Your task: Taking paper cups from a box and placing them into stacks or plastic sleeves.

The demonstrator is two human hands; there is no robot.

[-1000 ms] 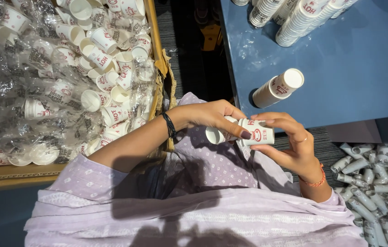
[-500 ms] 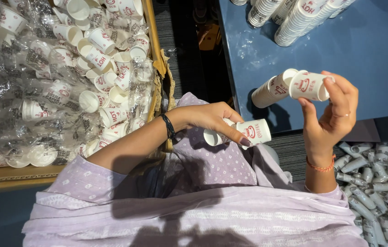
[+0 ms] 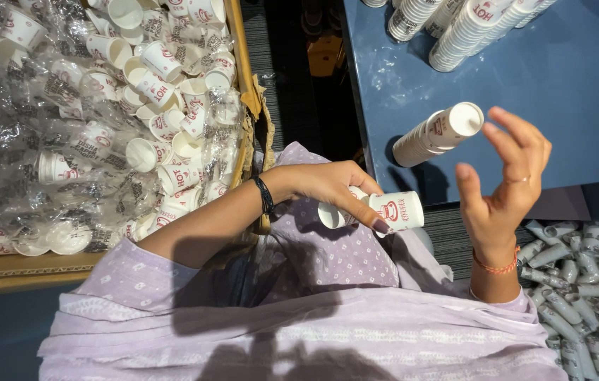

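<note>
Over the lap of a person in a pale lilac dotted garment, the left hand (image 3: pixel 328 187) is closed around small white paper cups with a red printed emblem (image 3: pixel 377 212), held sideways with the rims pointing left; two cups seem to be there, one partly hidden behind the fingers, though the exact count is hard to tell. The grip lies across the cup walls with the thumb under, which keeps the cups from slipping apart. The right hand (image 3: pixel 504 180) is raised, empty and open, fingers spread and slightly curled, hovering just beside a short nested stack of the same white paper cups (image 3: pixel 437 134) that lies on its side on the blue bench (image 3: pixel 582 106), its base towards the hand. Lying flat, that stack can take or give a cup at its end without toppling. At the far edge of the bench lie several longer nested stacks (image 3: pixel 455 28), at least four, partly cut off by the frame. To the left a shallow cardboard tray (image 3: pixel 239 63) holds dozens of loose cups among crumpled clear plastic wrapping (image 3: pixel 24 134), too many to count. At lower right a heap of narrow white rolled wrappers (image 3: pixel 582 282) lies on the floor. A black band circles the left wrist, an orange thread the right.
</note>
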